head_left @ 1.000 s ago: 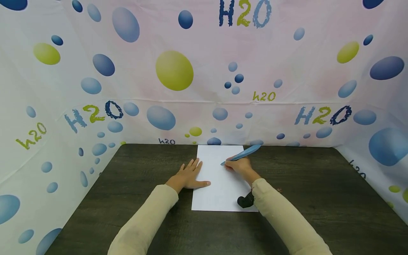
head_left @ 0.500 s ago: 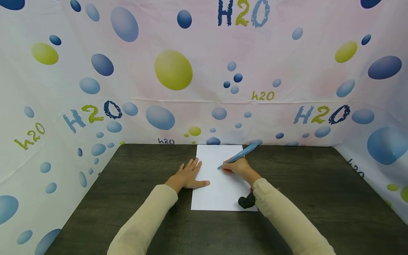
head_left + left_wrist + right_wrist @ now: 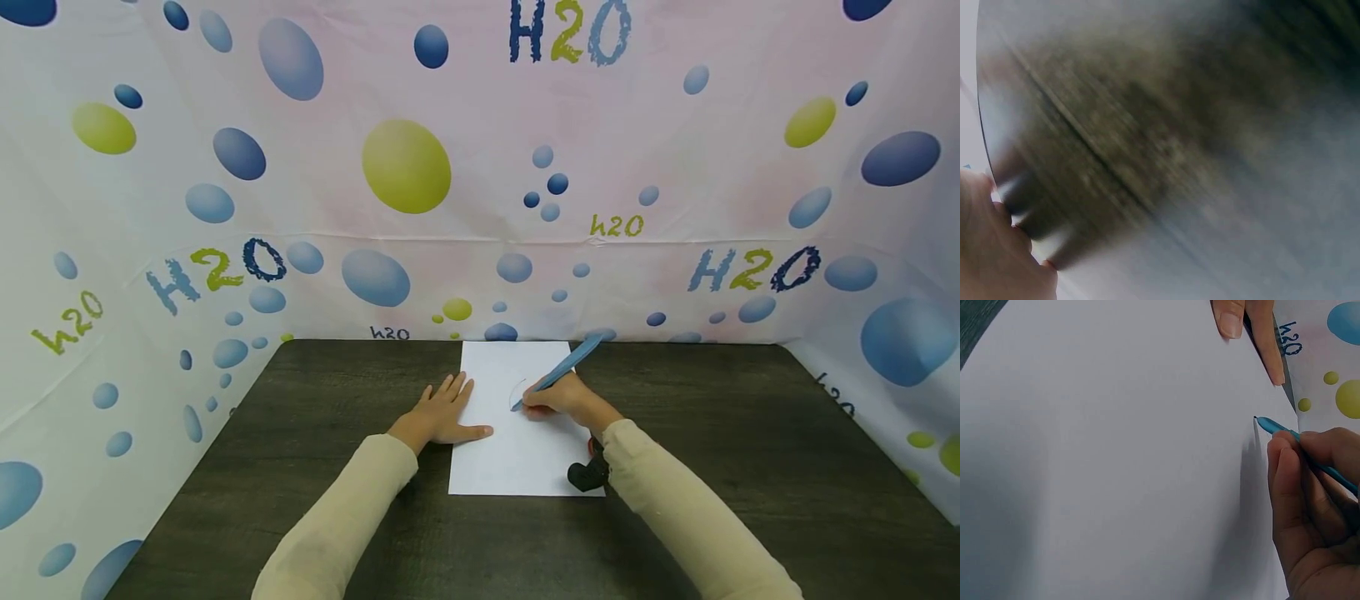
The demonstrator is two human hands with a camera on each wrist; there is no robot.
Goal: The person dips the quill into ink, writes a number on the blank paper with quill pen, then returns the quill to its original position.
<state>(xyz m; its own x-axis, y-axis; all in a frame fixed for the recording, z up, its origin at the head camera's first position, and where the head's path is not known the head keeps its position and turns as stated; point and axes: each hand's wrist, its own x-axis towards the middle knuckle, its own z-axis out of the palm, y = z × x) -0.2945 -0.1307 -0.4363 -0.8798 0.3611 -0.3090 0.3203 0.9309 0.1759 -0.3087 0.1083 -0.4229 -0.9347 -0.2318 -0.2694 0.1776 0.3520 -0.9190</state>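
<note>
Blue pen (image 3: 567,364) moved nearer, tip jutting past right hand (image 3: 562,396).

The right hand (image 3: 566,396) pinched a slim blue feather-shaped pen (image 3: 564,366) low on its barrel; the tip, just left of the grip, met the white sheet of paper (image 3: 498,471), and the feather end slanted up to the right beyond the fingers. The sheet lay flat beneath the grip, a faint curved line (image 3: 512,392) by the tip. The left hand (image 3: 442,417) rested, fingers spread, across its left edge.
</note>
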